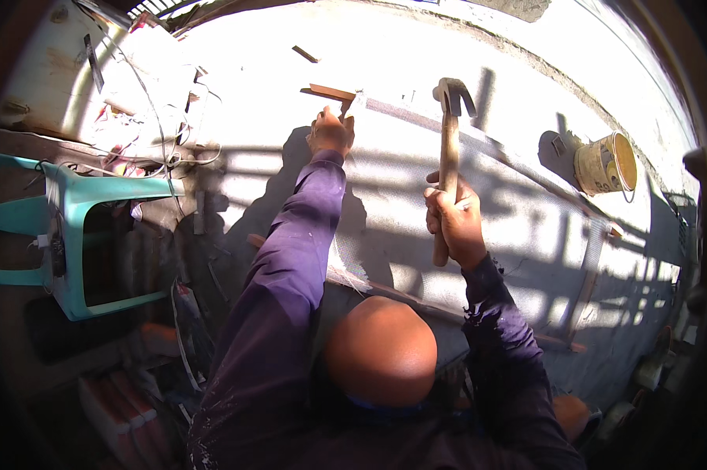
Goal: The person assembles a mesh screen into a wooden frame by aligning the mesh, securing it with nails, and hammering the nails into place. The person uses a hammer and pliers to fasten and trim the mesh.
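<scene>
A claw hammer [449, 145] with a wooden handle is raised upright in my right hand [457, 215], its steel head up and away from the frame. My left hand [331, 133] is stretched forward to the far left corner of a mesh-covered wooden frame [455, 309] lying flat on the ground. Its fingers are closed there, beside a short reddish-brown wood strip [331, 92] that juts out past the corner. What they pinch, if anything, is too small to make out. Pale wire mesh [400, 211] spans the frame, striped with shadow and sunlight.
A teal plastic chair [75, 227] lies tipped over at the left, near loose cables [164, 129] and scattered scraps. At the right stands a worn yellowish bucket [604, 163]. A small wood offcut [305, 54] rests on the ground ahead. My bare knee [381, 351] is close to the frame's near edge.
</scene>
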The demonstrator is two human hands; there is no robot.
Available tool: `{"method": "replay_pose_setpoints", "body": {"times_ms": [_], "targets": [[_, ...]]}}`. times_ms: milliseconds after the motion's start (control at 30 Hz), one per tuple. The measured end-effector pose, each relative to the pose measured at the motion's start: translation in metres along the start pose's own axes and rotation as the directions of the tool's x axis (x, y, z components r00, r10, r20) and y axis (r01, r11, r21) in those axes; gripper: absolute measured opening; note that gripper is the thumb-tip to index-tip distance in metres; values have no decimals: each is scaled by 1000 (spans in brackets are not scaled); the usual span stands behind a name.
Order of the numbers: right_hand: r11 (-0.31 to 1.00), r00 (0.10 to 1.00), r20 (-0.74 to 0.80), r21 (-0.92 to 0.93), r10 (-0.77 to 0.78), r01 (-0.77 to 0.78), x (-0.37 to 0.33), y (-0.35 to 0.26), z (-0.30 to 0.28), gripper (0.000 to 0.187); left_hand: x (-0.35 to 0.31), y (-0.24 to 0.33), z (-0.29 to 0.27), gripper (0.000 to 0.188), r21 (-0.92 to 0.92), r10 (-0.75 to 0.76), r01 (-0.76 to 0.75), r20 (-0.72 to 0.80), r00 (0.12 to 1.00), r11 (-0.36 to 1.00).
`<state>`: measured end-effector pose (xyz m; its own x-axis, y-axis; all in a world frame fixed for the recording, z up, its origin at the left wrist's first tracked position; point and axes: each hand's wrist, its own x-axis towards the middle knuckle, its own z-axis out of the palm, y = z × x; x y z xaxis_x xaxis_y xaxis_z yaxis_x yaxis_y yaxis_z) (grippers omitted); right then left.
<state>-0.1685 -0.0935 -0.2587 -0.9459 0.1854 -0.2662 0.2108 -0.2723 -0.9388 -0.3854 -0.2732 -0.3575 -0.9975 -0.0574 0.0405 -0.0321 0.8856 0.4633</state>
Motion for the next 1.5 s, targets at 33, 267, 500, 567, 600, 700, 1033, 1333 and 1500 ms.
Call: {"method": "replay_pose_setpoints", "body": {"times_ms": [33,267,500,567,600,700,1033,1333,1500], "targets": [[997,997,37,36,-73,72,4,7,1,28,6,-5,15,42,11,-53,52,42,998,999],[900,970,-231,-434,-69,-39,80,38,43,31,10,-35,46,33,79,126,-140,161,979,987],[767,822,-217,-537,-527,350,130,69,65,28,-2,-51,58,20,-61,205,-201,68,976,978],[735,888,-182,-642,-422,218,144,82,66,28,-3,-51,61,17,-75,210,-208,20,978,975],[742,966,-189,-670,-177,5,150,87,66,32,-3,-51,62,17,-112,223,-225,-30,974,968],[712,967,-134,-699,-217,63,156,88,68,33,-4,-51,63,13,-149,236,-235,-11,972,960],[747,890,-397,656,223,105,120,60,126,30,-2,-53,62,13,-227,287,-288,-39,957,930],[771,906,-78,559,416,-306,133,58,195,29,-25,-62,23,21,-349,424,-382,51,904,856],[716,840,-454,688,297,119,138,65,189,34,-28,-68,25,19,-345,391,-351,53,919,871]]}}
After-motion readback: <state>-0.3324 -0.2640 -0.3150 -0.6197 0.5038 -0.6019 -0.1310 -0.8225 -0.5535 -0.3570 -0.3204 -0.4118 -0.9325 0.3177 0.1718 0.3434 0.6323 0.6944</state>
